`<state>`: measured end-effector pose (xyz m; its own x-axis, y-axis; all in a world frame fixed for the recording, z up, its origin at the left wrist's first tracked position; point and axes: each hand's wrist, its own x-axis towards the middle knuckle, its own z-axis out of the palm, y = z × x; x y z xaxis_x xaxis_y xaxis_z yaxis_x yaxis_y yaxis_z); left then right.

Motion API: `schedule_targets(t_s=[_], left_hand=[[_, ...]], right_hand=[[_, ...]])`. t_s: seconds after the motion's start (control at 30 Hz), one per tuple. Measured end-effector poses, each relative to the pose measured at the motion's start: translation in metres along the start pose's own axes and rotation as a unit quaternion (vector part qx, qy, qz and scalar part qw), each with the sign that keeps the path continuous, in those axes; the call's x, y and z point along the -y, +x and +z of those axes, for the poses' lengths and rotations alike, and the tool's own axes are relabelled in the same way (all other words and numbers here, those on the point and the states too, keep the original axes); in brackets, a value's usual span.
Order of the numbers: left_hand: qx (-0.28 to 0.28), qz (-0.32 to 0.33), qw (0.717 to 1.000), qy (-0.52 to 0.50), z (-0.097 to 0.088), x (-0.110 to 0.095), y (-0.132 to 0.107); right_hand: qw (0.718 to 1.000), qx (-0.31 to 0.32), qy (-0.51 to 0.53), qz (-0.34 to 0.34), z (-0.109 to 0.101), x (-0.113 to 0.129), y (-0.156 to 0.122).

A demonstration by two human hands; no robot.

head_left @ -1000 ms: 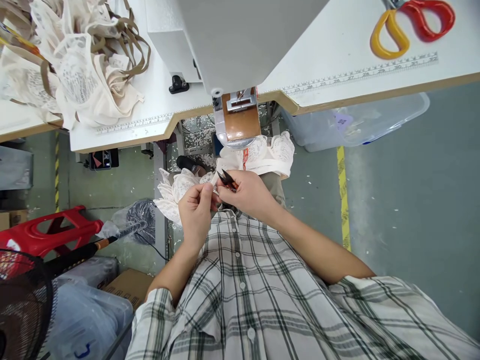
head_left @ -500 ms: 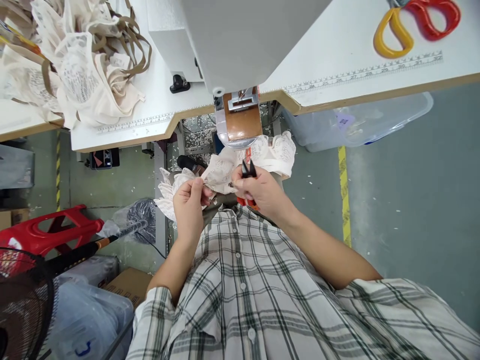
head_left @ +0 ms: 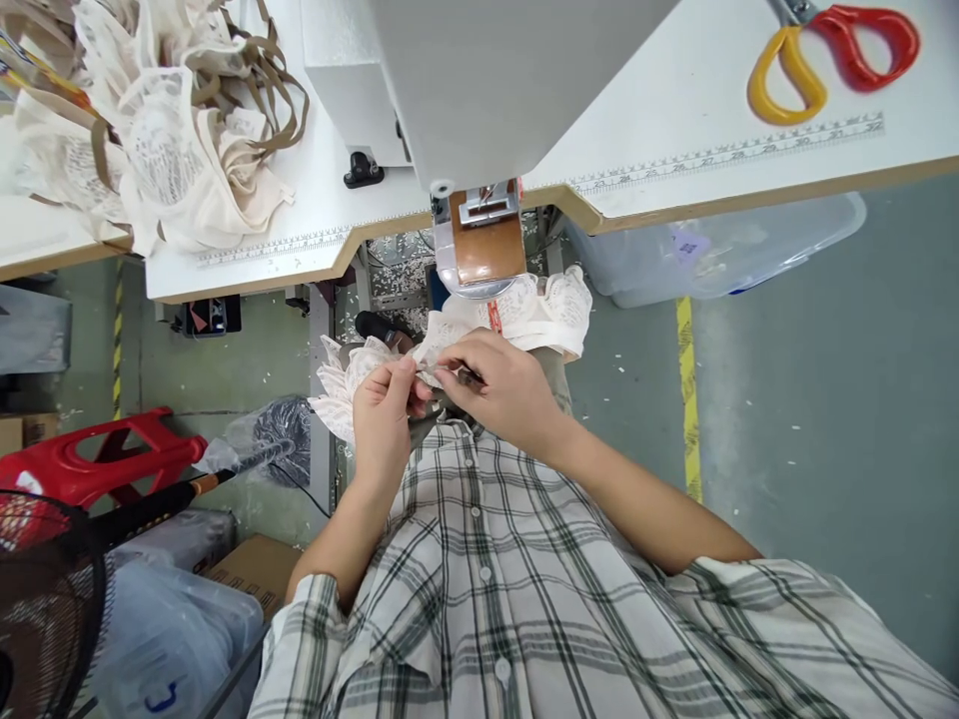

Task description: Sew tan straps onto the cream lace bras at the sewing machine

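Note:
My left hand (head_left: 384,411) is closed, thumb and fingers pinching the edge of a cream lace bra (head_left: 444,332) spread over my lap. Close beside it, my right hand (head_left: 513,389) curls inward over the same garment, its fingertips almost meeting the left ones. Only a small dark part of the nippers (head_left: 470,376) shows between the right fingers; their handles are hidden by the palm. More cream lace (head_left: 346,379) hangs to the left of my left hand. On the bra's right side a lace cup (head_left: 565,300) and a smooth band are visible.
Just above my hands juts the sewing machine's arm end (head_left: 486,245). A heap of cream bras (head_left: 169,150) with brown straps covers the table's left. Scissors (head_left: 798,70) lie at right. A red stool (head_left: 97,454) and black fan (head_left: 52,599) stand lower left.
My right hand has turned over and moved slightly left toward my left hand. The nippers' black jaws, which pointed up before, are now mostly hidden. The left hand keeps its pinch.

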<state>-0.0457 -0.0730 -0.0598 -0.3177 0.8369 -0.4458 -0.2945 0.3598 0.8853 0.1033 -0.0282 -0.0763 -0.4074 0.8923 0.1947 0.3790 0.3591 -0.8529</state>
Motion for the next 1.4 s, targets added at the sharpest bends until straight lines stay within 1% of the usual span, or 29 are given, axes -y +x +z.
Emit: schedule_targets(t_s=[0.13, 0.27, 0.3, 0.37, 0.47, 0.53, 0.57, 0.63, 0.7, 0.83, 0.97, 1.07, 1.13, 1.2, 1.3, 1.37, 1.4], left_hand=[[-0.001, 0.025, 0.999, 0.043, 0.004, 0.002, -0.002], [0.000, 0.045, 0.997, 0.066, 0.005, 0.004, -0.002], [0.000, 0.047, 0.996, 0.071, 0.004, 0.004, -0.002], [-0.003, 0.048, 0.996, 0.077, 0.001, 0.003, 0.000], [-0.003, 0.037, 0.997, 0.064, -0.005, 0.000, 0.003], [0.006, 0.019, 0.999, 0.045, -0.008, -0.002, 0.005], [0.010, 0.009, 0.999, 0.038, -0.009, -0.003, 0.005], [0.016, -0.002, 0.999, 0.030, -0.009, -0.005, 0.005], [0.021, -0.001, 0.999, 0.028, -0.008, -0.006, 0.003], [0.030, 0.014, 0.999, 0.041, -0.005, -0.007, -0.001], [0.030, 0.054, 0.994, 0.093, -0.002, -0.010, -0.006], [0.034, 0.087, 0.983, 0.159, -0.002, -0.012, -0.010], [0.041, 0.099, 0.976, 0.191, -0.002, -0.013, -0.011], [0.046, 0.099, 0.975, 0.191, -0.003, -0.011, -0.011], [0.043, 0.090, 0.983, 0.154, -0.005, -0.009, -0.009], [0.034, 0.088, 0.986, 0.137, -0.006, -0.008, -0.007], [0.031, 0.088, 0.987, 0.132, -0.006, -0.007, -0.007]], right_hand=[[0.998, 0.006, -0.060, -0.017, 0.009, 0.003, 0.001], [0.993, 0.046, -0.112, -0.002, 0.011, 0.003, 0.006], [0.992, 0.057, -0.109, 0.005, 0.010, 0.003, 0.007], [0.995, 0.071, -0.068, 0.027, 0.006, 0.001, 0.011], [0.995, 0.045, 0.016, 0.085, -0.004, -0.005, 0.016], [0.992, 0.033, 0.032, 0.116, -0.010, -0.011, 0.018], [0.991, 0.036, 0.029, 0.122, -0.011, -0.014, 0.019], [0.992, 0.059, 0.019, 0.110, -0.013, -0.015, 0.018], [0.994, 0.066, 0.020, 0.086, -0.012, -0.012, 0.016], [0.997, 0.032, 0.051, 0.052, -0.008, 0.003, 0.010], [0.999, 0.028, 0.043, 0.000, -0.007, 0.012, 0.010], [0.999, 0.039, 0.025, -0.017, -0.006, 0.011, 0.014], [0.999, 0.045, 0.010, -0.001, -0.007, 0.007, 0.018], [0.998, 0.048, 0.019, 0.043, -0.009, 0.003, 0.020], [0.990, 0.037, 0.076, 0.111, -0.014, -0.002, 0.018], [0.984, 0.034, 0.113, 0.132, -0.017, -0.001, 0.014], [0.981, 0.044, 0.129, 0.140, -0.019, 0.002, 0.011]])
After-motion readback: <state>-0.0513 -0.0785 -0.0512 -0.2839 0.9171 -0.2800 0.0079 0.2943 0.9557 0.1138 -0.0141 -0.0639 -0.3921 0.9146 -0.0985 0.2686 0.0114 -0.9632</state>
